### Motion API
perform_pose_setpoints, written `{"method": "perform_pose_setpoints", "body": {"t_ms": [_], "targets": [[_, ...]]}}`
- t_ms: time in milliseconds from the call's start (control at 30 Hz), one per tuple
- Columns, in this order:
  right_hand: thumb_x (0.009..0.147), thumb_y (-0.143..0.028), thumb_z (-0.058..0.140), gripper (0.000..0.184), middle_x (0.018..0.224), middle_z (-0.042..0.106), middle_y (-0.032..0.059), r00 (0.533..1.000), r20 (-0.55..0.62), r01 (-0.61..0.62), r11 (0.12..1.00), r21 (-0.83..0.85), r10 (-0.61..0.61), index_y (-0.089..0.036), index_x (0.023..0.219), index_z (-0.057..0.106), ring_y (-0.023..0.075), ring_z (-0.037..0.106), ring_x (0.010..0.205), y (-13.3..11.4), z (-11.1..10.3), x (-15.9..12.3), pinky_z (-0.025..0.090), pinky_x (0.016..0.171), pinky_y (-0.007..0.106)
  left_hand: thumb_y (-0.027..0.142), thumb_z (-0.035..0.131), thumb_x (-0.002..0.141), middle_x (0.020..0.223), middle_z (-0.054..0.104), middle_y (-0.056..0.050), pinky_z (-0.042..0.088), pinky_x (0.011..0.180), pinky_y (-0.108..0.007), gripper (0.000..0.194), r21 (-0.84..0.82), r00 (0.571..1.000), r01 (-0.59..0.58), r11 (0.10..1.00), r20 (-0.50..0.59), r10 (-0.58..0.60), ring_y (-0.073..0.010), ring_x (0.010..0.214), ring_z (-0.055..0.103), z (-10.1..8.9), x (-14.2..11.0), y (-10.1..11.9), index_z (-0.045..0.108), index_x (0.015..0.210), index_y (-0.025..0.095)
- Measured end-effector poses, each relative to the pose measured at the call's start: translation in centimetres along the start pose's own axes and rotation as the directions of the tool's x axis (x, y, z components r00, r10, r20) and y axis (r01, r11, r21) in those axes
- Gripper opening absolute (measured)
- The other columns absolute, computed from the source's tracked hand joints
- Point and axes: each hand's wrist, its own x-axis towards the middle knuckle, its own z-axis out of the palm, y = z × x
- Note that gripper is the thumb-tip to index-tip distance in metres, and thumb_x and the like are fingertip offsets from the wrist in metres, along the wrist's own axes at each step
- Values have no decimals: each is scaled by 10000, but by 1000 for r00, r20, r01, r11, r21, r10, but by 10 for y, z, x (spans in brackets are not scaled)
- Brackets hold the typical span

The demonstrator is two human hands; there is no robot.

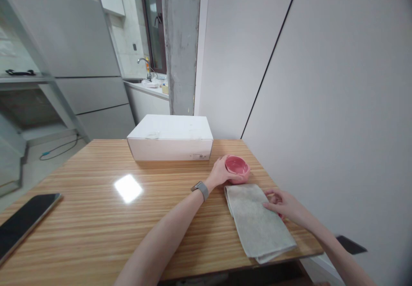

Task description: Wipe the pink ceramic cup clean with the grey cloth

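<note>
My left hand (221, 172), with a grey-banded watch on the wrist, grips the left side of a round pink bowl (236, 165). The bowl sits upright on the wooden table near its right side, and its inside shows glossy. Just in front of it lies a folded grey cloth (257, 221), flat on the tabletop. At the cloth's right edge is my right hand (285, 204), thumb and fingers curled in and partly over the fabric. A bit of something pink (281, 216) shows beneath this hand; the hand hides most of it.
A white box (170, 148) stands at the back of the wooden table (96, 226). On the left lies a black-screened phone (27, 221). A pale wall (322, 105) runs along the table's right side.
</note>
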Motion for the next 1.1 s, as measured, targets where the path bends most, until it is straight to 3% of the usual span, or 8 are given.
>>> {"method": "perform_pose_setpoints", "body": {"t_ms": [200,267,367,467,600,700,900,1100], "targets": [[729,-526,550,440,630,619,4,946,-311,33,980,-198,-95,-170,980,612,189,598,580,-13,-4,-13,467,580,308,577,744,598,1479,298,-212,242,1123,-442,1067,34,998,51,998,26,-52,-325,1378,262,-13,-18,12,275,1432,104],[759,-529,520,411,684,651,28,894,-417,55,964,-258,-163,-180,947,629,203,612,618,-26,4,-21,471,618,324,559,650,721,1489,283,-200,220,1138,-433,906,97,999,37,995,0,-37,-303,1396,225,-28,-33,22,305,1419,97],[836,-486,469,333,812,677,51,808,-499,174,937,-303,-312,-207,912,634,206,627,708,-52,37,-35,481,685,331,444,547,842,1368,465,-148,324,1087,-394,550,196,999,-43,980,10,42,-247,1284,415,-57,-66,38,483,1300,145],[901,-416,433,272,855,670,55,761,-459,340,885,-319,-458,-215,900,617,192,621,739,-84,93,-48,482,708,315,379,492,885,1165,602,-82,435,975,-366,343,268,998,-54,962,38,45,-203,1083,562,-85,-108,48,582,1169,209],[957,-319,358,278,822,664,55,776,-307,486,833,-264,-550,-214,887,605,174,624,715,-123,170,-56,476,655,279,321,449,907,1106,615,-60,502,815,-319,319,406,992,123,905,-43,-115,-176,922,618,-109,-161,48,538,1197,222],[965,-274,347,289,759,649,39,756,-251,533,792,-297,-604,-207,813,584,169,618,695,-144,207,-56,438,645,274,283,449,905,1091,616,-74,496,694,-285,313,564,976,215,797,-100,-193,-168,811,634,-119,-188,42,506,1201,198],[932,-196,397,268,684,630,20,795,-247,421,798,-432,-554,-212,700,530,175,601,654,-157,234,-52,363,603,267,224,379,927,761,668,-22,428,593,-285,237,778,964,211,591,-66,-258,-198,701,648,-123,-212,33,563,780,201],[935,-188,391,253,690,634,10,802,-177,444,768,-462,-570,-216,720,521,176,603,643,-154,234,-56,337,603,270,214,424,904,739,669,-7,395,586,-277,193,788,973,187,587,-68,-219,-191,688,645,-120,-217,31,551,759,214]]}}
